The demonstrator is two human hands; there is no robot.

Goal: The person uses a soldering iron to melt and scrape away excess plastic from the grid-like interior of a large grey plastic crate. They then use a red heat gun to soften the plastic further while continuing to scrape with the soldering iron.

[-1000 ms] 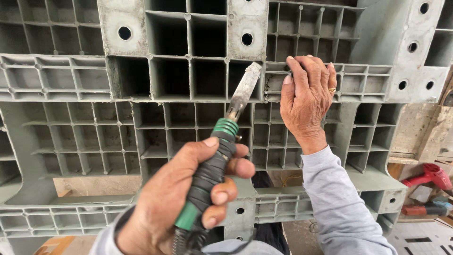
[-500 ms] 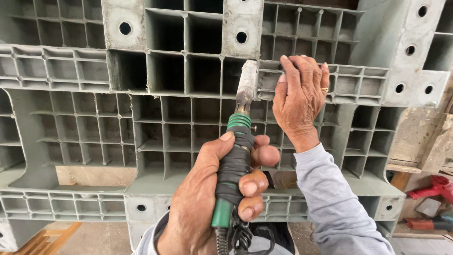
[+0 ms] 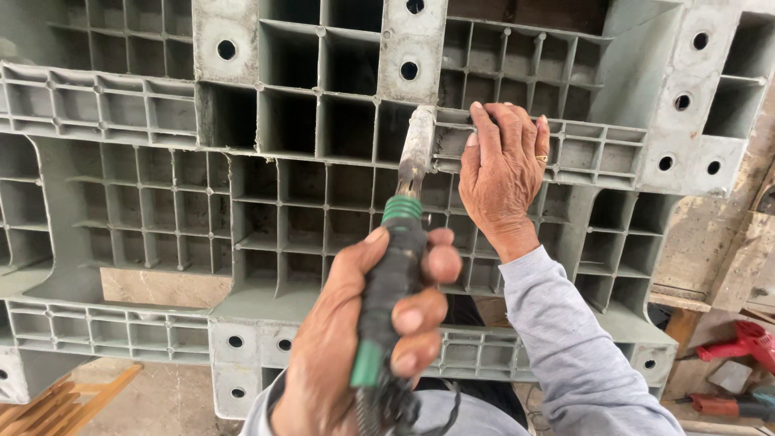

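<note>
since the earlier frame the tool point(image 3: 395, 266) has risen, its flat tip now against the pallet point(image 3: 121, 105) near its top edge. left hand point(image 3: 355, 339) grips the handle; right hand point(image 3: 500, 169) lies flat beside the tip.

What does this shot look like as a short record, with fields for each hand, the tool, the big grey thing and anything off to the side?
left hand: closed around the tool's handle, low in the middle of the view
right hand: fingers spread flat on a rib of the pallet, ring on one finger, grey sleeve
tool: dark wrapped handle with green bands, flat metal blade tip touching the pallet beside the right hand
pallet: grey plastic grid, stood on edge, round holes in its blocks
side: red power tool at lower right, wooden slats at lower left
</note>
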